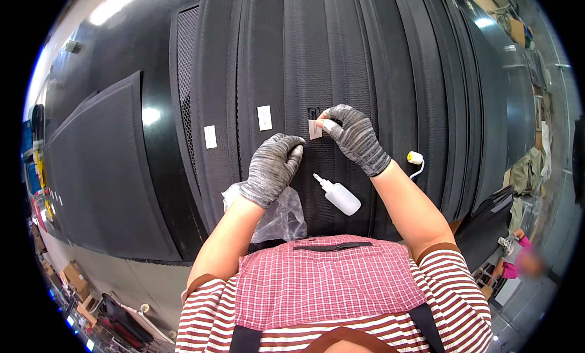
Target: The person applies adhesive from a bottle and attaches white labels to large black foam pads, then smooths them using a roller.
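Note:
My right hand (353, 135), in a grey striped glove with bare fingertips, pinches a small white label (314, 130) over the black textured sheet (308, 54). A dark wet-looking mark lies on the sheet just beyond the label. My left hand (272, 167), gloved alike, is closed just left of the label; its thumb and forefinger meet, and whatever they hold is too small to make out. Two more white labels, one nearer (264, 118) and one farther left (210, 137), lie on neighbouring strips. Between my forearms a white squeeze bottle (342, 198) lies on its side, nozzle pointing up-left.
A crumpled clear plastic bag (277, 216) lies under my left wrist. Right of my right forearm is a small white roller (415, 158) with a yellow end. Black sheets (116, 170) are stacked on the left. Another person (521, 258) in pink is at the far right.

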### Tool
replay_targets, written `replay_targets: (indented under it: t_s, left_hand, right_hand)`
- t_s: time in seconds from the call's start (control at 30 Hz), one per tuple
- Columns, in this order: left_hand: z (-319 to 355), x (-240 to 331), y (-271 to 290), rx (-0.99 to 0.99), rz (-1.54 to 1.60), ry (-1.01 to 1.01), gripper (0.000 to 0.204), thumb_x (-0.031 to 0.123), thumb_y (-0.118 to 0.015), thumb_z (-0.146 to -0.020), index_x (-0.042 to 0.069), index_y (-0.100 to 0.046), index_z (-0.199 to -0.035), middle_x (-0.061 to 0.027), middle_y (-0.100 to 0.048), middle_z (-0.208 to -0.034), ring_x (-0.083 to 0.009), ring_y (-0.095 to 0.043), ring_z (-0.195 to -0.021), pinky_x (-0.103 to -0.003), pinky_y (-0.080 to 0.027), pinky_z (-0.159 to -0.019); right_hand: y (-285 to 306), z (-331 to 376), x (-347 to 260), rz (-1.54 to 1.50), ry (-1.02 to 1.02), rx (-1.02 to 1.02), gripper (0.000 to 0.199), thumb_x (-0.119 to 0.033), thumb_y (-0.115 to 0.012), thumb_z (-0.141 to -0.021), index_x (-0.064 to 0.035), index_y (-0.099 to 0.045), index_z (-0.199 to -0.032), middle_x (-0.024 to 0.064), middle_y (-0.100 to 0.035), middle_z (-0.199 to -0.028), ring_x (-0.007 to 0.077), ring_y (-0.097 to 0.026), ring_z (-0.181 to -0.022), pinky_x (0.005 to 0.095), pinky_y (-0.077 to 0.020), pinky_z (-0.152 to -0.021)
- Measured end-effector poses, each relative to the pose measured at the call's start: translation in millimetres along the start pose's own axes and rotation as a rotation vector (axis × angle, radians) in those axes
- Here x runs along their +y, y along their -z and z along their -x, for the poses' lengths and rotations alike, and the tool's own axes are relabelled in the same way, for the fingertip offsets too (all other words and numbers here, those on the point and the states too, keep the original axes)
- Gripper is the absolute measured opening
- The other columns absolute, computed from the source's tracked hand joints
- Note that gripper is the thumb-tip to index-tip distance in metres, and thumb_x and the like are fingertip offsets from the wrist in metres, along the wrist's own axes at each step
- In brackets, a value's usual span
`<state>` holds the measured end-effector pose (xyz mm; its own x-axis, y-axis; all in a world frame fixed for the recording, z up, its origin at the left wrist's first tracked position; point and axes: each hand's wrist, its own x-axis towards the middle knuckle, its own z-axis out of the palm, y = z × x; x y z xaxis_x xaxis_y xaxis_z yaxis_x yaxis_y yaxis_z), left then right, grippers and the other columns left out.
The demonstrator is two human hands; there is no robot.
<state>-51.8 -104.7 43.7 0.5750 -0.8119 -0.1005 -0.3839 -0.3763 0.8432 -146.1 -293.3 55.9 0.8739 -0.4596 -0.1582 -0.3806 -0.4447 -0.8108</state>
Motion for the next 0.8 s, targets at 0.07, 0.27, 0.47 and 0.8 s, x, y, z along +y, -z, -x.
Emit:
replay_targets:
  t_s: [0.07, 0.27, 0.47, 0.8]
  left_hand:
    - [0.7, 0.9, -1.8, 0.014, -0.039, -0.054, 0.019, 0.009, -0.066, -0.089, 0.003, -0.069, -0.107, -0.0127, -0.066, -0.089, -0.0283, -0.065, -0.081, -0.037, -0.053, -0.076]
    - [0.8, 3.9, -4.4, 0.035, -0.178, -0.181, 0.023, 0.008, -0.066, -0.087, 0.006, -0.069, -0.110, -0.0116, -0.064, -0.085, -0.0302, -0.062, -0.079, -0.040, -0.052, -0.073]
    - [-2.5, 12.2, -5.7, -0.010, -0.331, -0.212, 0.030, 0.010, -0.065, -0.087, 0.009, -0.067, -0.117, -0.0101, -0.061, -0.084, -0.0292, -0.061, -0.079, -0.041, -0.052, -0.072]
    - [-9.3, 13.2, -10.9, -0.087, -0.482, -0.193, 0.037, 0.014, -0.063, -0.088, 0.012, -0.063, -0.124, -0.0098, -0.060, -0.086, -0.0290, -0.061, -0.083, -0.042, -0.053, -0.072]
  right_hand:
    - [-4.9, -2.4, 4.5, 0.009, 0.026, 0.049, 0.021, -0.026, -0.069, -0.088, -0.0065, -0.071, -0.096, 0.0106, -0.068, -0.091, 0.0260, -0.066, -0.086, 0.0360, -0.0526, -0.079]
    - [-7.4, -5.8, 4.0, 0.040, 0.031, 0.101, 0.016, -0.017, -0.071, -0.087, -0.0032, -0.070, -0.095, 0.0103, -0.068, -0.087, 0.0213, -0.066, -0.081, 0.0329, -0.0533, -0.075]
    - [-9.5, -7.8, 8.6, 0.096, 0.071, 0.127, 0.016, -0.018, -0.072, -0.087, -0.0036, -0.070, -0.094, 0.0106, -0.068, -0.087, 0.0221, -0.066, -0.080, 0.0335, -0.0532, -0.075]
    - [-15.1, -9.0, 10.6, 0.108, 0.067, 0.180, 0.016, -0.018, -0.073, -0.086, -0.0042, -0.071, -0.093, 0.0106, -0.069, -0.089, 0.0238, -0.067, -0.081, 0.0347, -0.0537, -0.076]
